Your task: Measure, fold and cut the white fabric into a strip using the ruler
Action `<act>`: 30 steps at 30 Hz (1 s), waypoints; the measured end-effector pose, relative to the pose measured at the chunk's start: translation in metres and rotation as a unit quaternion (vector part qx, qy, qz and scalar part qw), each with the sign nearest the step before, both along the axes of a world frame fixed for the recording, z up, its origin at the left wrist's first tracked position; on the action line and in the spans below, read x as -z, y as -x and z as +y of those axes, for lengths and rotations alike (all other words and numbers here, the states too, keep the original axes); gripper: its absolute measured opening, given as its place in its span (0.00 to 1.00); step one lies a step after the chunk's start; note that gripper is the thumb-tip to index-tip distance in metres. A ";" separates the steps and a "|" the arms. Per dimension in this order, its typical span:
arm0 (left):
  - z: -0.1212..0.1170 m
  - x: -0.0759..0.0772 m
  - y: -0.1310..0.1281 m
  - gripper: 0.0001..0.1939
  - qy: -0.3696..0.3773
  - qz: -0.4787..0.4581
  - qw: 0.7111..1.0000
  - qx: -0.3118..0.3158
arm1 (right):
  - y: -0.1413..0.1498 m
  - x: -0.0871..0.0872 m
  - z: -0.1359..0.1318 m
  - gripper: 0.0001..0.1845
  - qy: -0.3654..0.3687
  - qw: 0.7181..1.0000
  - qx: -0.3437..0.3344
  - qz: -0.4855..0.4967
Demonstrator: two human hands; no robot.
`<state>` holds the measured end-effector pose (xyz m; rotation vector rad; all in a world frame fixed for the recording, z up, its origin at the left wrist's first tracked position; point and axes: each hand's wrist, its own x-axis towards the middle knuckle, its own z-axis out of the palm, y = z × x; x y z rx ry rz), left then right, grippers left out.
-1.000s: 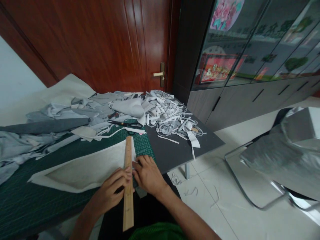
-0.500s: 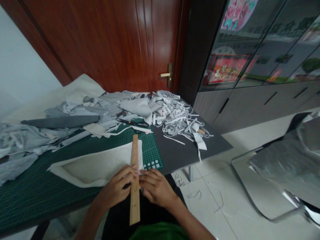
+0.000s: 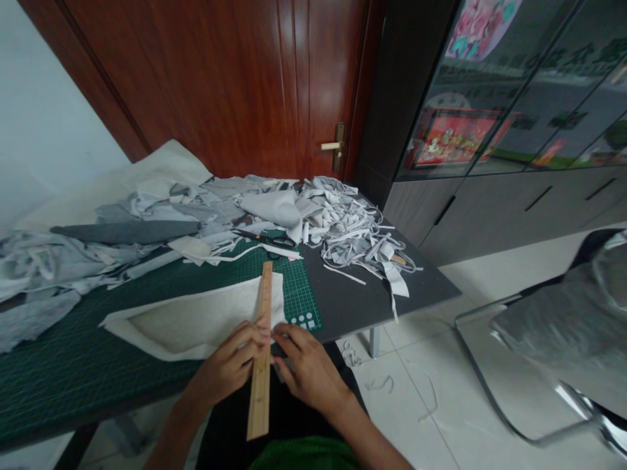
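Note:
A long wooden ruler (image 3: 259,391) lies across the right end of a cream fabric piece (image 3: 196,320), its near end sticking out past the table edge over my lap. My left hand (image 3: 230,365) grips the ruler around its middle, fingers on top and thumb tucked at the side. Close by on the ruler's right, my right hand (image 3: 311,369) has its fingertips closed at the near right edge of the cream fabric. The exact pinch is partly hidden by the fingers. Beneath the fabric is a green cutting mat (image 3: 298,287).
Black-handled scissors (image 3: 264,239) lie behind the fabric, beside a thin white strip. Grey cloth pieces (image 3: 127,254) cover the left and back of the table. A heap of narrow offcuts (image 3: 347,222) sits at the far right. A chair (image 3: 553,326) stands to the right.
The ruler's near end has swung slightly left. My right fingers have shifted a little at the fabric edge. The whole view has moved slightly.

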<state>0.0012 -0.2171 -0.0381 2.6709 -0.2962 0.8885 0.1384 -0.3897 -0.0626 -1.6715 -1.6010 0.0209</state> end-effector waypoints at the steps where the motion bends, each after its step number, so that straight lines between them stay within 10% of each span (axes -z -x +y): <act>1: 0.001 0.001 0.000 0.11 0.016 -0.016 1.000 -0.004 | -0.002 -0.005 0.001 0.24 0.008 1.000 -0.009 0.003; 12: 0.001 0.015 0.016 0.21 0.077 -0.112 0.991 -0.005 | -0.076 -0.053 0.094 0.11 0.149 0.986 -0.011 -0.076; 30: -0.013 0.023 0.034 0.09 0.208 -0.037 0.976 -0.050 | -0.104 -0.035 0.185 0.13 0.178 0.977 0.075 -0.092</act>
